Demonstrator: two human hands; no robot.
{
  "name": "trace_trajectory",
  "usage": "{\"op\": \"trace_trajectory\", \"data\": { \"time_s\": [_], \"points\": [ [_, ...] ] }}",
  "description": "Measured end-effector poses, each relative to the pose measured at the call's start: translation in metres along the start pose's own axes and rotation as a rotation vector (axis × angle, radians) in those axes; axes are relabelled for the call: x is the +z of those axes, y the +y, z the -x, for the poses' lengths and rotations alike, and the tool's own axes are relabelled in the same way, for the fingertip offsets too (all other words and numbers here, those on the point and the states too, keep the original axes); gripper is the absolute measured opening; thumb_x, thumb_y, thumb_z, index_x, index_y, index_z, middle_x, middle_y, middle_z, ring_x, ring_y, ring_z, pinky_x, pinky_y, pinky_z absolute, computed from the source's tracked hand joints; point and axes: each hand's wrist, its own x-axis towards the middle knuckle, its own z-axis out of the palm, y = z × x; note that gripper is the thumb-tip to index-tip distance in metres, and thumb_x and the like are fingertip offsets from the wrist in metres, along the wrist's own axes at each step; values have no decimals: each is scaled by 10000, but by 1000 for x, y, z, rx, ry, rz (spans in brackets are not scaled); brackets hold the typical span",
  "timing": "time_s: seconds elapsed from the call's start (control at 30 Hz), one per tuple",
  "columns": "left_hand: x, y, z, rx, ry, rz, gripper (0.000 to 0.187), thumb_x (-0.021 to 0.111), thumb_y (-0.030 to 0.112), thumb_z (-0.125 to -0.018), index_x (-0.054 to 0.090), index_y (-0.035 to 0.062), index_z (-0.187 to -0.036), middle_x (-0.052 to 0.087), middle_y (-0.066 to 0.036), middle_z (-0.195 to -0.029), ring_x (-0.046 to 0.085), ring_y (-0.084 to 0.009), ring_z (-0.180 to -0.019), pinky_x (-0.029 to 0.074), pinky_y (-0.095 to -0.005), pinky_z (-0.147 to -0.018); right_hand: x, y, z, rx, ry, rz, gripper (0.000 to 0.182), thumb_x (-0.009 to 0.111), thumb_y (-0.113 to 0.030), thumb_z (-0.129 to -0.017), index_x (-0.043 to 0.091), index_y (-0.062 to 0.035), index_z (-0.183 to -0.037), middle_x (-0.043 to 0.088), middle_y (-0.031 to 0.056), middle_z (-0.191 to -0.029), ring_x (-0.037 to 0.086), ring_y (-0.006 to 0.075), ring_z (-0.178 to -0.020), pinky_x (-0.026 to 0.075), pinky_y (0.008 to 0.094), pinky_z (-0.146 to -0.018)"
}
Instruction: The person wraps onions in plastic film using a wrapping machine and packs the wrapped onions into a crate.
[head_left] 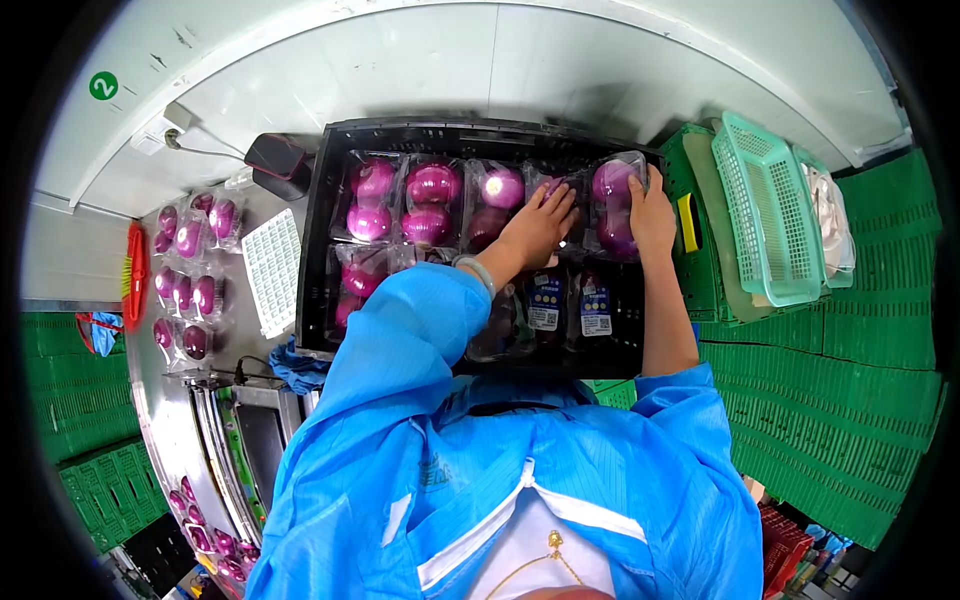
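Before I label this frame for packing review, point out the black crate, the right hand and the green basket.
black crate (312, 250): head view, on its left wall.
right hand (652, 215): head view, back of the hand.
green basket (770, 210): head view, on its mesh bottom.

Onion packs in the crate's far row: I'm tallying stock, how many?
5 across the black crate: far left, next, middle, one mostly hidden under the left hand, rightmost held by the right hand.

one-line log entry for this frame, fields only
left hand: flat on onion pack in black crate | right hand: grip on end onion pack | more packs on side table
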Motion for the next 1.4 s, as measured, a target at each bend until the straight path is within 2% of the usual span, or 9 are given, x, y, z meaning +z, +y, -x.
{"op": "trace_trajectory", "data": {
  "time_s": [0.27,0.47,0.6,0.83,0.9,0.97,1.1,1.3,1.4],
  "points": [
    [0,-7,4,9,5,15,900,674,559,-752,405,70,-1458,317,-175,-1541,216,-340,-1458,130,-531,-1185,54,50,-51,-119,-43,-342,518,417,-444,-999,430,-89,-1376,616,282,-1177,579,481,-1073,452,514,-922],
    [-1,-10,8,11,36,44,907,709,538,-720,428,68,-1442,327,-178,-1534,234,-333,-1451,151,-519,-1184,28,13,-16,-11,-54,-127,544,488,-365,-989,383,-34,-1408,552,291,-1263,543,469,-1141,432,497,-976],
    [14,-13,10,9,150,78,886,747,469,-709,441,50,-1428,336,-177,-1526,244,-331,-1447,176,-508,-1179,40,7,8,-326,232,43,615,588,-309,-937,373,37,-1397,438,251,-1405,432,419,-1274,366,463,-1065],
    [13,-10,12,-27,252,111,843,784,402,-669,499,67,-1387,388,-167,-1496,305,-318,-1413,216,-526,-1152,95,32,1,-381,244,27,636,683,-327,-852,443,4,-1339,444,284,-1377,433,456,-1250,364,499,-1051],
    [2,-15,19,17,242,190,843,796,410,-633,527,85,-1362,428,-154,-1464,348,-310,-1382,239,-540,-1129,62,11,3,-315,158,-183,490,698,-218,-826,551,23,-1228,563,259,-1202,531,414,-1123,405,458,-995],
    [-7,-18,33,1,412,368,835,798,464,-603,553,83,-1305,481,-145,-1389,398,-330,-1325,290,-535,-1081,38,-1,15,-455,356,-74,507,667,-195,-867,528,72,-1274,576,272,-1221,537,420,-1146,402,441,-1032],
    [-72,-24,105,-173,564,542,752,772,436,-691,531,37,-1281,521,-170,-1306,498,-348,-1194,373,-541,-976,27,-30,45,-540,295,-247,448,585,-237,-975,516,51,-1311,539,234,-1315,552,347,-1174,423,413,-1045],
    [-163,0,347,-665,867,662,487,684,281,-863,547,-3,-1235,609,-176,-1141,601,-350,-1034,485,-437,-886,50,-131,192,-819,-451,-655,253,530,-79,-976,598,35,-1191,621,187,-1197,615,307,-1068,482,396,-954],
    [-145,58,471,-1161,944,588,392,685,223,-869,597,42,-1205,644,-152,-1055,637,-322,-950,511,-401,-831,40,-203,281,-1382,-560,-481,184,539,-18,-919,634,45,-1063,634,192,-1117,606,348,-1044,477,427,-917]
  ]
}}
